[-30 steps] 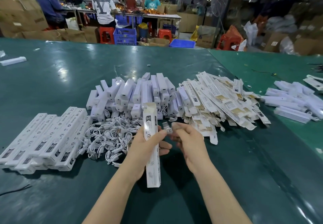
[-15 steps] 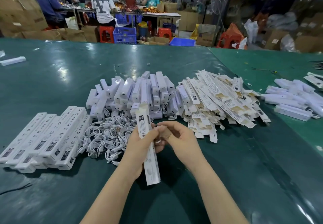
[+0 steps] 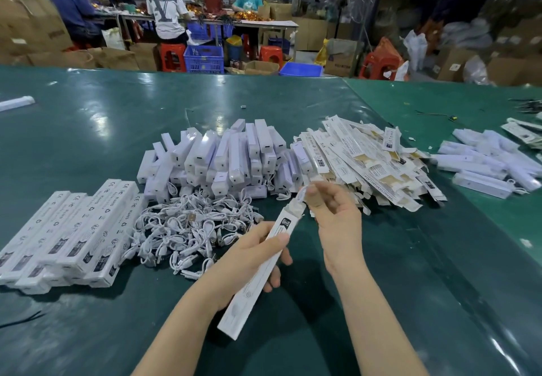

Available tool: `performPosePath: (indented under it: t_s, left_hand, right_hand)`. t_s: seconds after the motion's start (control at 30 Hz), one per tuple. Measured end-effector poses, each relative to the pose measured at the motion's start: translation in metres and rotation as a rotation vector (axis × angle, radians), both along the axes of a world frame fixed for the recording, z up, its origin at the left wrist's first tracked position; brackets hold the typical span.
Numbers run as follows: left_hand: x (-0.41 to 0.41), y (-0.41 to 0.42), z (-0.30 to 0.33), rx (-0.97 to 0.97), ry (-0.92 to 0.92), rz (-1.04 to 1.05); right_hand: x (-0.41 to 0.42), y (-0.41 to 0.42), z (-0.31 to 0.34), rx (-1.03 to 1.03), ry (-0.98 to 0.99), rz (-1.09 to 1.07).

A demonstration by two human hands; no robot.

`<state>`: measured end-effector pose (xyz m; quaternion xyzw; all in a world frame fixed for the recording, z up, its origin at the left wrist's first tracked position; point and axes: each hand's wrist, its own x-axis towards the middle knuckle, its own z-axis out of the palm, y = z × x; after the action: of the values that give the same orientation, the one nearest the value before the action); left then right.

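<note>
Beside cable heap (image 3: 187, 229), left grip (image 3: 249, 258) around slim box (image 3: 241, 307), right grip (image 3: 334, 214) tight on cable (image 3: 300, 193) at its mouth

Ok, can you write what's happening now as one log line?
left grip: holds long white box, tilted | right grip: pinches white piece at box's open end

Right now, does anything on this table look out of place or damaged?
Nothing looks damaged. One stray white item lies alone at the far left edge of the table, apart from the neat row of packed boxes.
</note>
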<state>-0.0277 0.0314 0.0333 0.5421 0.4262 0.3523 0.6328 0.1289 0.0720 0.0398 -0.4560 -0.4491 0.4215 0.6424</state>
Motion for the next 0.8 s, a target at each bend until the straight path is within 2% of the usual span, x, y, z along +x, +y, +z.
performPosePath:
  t_s: [0.1,0.3,0.53,0.63,0.73,0.8]
  left_hand:
    - [0.0,0.0,0.0,0.0,-0.016,-0.013]
    - [0.0,0.002,-0.006,-0.023,-0.045,0.004]
    - [0.0,0.004,-0.008,-0.022,-0.051,-0.011]
    - [0.001,0.004,-0.009,0.003,-0.018,-0.015]
    - [0.002,0.004,-0.012,0.015,0.014,0.004]
    - [0.003,0.004,-0.014,0.013,0.026,0.026]
  right_hand:
    - [-0.002,-0.002,-0.002,0.028,-0.182,0.001]
    - [0.003,-0.005,0.001,0.066,-0.361,-0.025]
    - [-0.004,-0.005,-0.004,0.046,-0.341,-0.061]
    - [-0.005,-0.006,-0.006,0.047,-0.48,-0.047]
    - [-0.002,-0.003,-0.007,0.054,-0.707,0.011]
    - [-0.003,-0.002,-0.007,0.016,-0.752,0.077]
